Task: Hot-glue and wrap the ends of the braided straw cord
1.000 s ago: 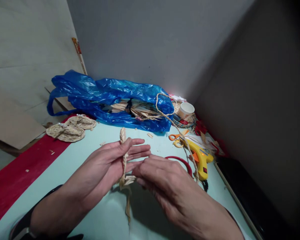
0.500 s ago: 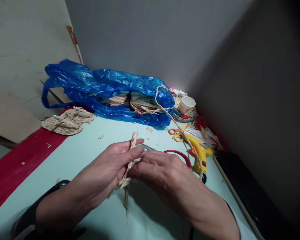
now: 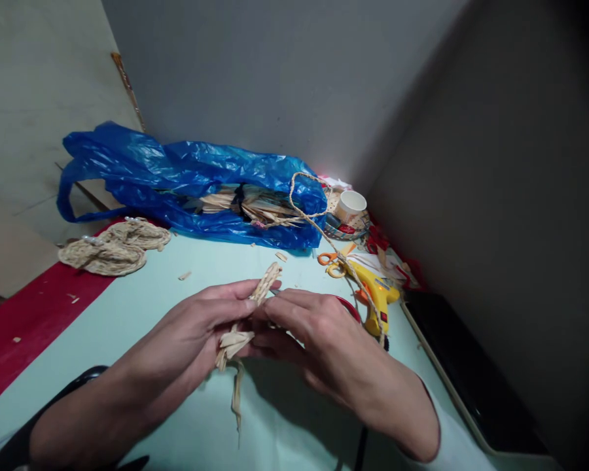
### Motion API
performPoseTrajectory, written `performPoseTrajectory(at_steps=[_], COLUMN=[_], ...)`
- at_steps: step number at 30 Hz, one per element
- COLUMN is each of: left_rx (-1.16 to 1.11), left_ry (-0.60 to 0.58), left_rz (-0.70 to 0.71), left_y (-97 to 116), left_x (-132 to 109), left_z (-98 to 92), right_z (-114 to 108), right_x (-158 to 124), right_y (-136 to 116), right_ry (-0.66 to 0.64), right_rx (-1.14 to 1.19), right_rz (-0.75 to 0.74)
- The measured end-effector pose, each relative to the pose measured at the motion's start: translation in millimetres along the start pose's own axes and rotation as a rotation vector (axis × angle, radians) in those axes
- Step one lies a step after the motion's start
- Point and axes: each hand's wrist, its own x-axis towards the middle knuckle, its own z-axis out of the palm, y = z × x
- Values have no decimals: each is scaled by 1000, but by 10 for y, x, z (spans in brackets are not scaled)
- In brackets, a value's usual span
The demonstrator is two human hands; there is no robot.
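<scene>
A short piece of pale braided straw (image 3: 266, 281) is pinched in my left hand (image 3: 201, 320), thumb on top and fingers beneath. Its braided end points up and away, while loose strips (image 3: 233, 343) and a thin dangling strand (image 3: 237, 396) hang below. From the right, my right hand (image 3: 314, 330) closes its fingertips on the same braid. Just beyond that hand shows part of a red scissors handle (image 3: 348, 306), mostly hidden. A long braided cord (image 3: 356, 278) trails past it on the right.
Behind lies a blue plastic bag (image 3: 142, 170) with straw bundles (image 3: 269, 206). Coiled straw pieces (image 3: 105, 252) sit at left. A yellow glue gun (image 3: 380, 297), orange-handled scissors (image 3: 326, 258), a white cup (image 3: 351, 204) and a long black object (image 3: 461, 353) stand along the right.
The view has shifted slightly to the right. The braid has turned in my hands and now shows a wider face, and my right fingers have moved closer onto it.
</scene>
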Motion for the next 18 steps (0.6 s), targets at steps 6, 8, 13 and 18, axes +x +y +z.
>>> performPoseTrajectory(at_steps=[6, 8, 13, 18], left_rx=[-112, -156, -214, -250], left_ry=[56, 104, 204, 327], left_rz=[95, 152, 211, 142], left_y=[9, 8, 6, 85], left_x=[47, 47, 14, -53], left_z=[-14, -1, 62, 186], right_z=[119, 187, 341, 443], right_x=[15, 17, 38, 49], right_y=[50, 44, -29, -77], right_ry=[248, 333, 475, 535], right_rx=[-112, -183, -244, -332], right_rz=[-42, -46, -15, 2])
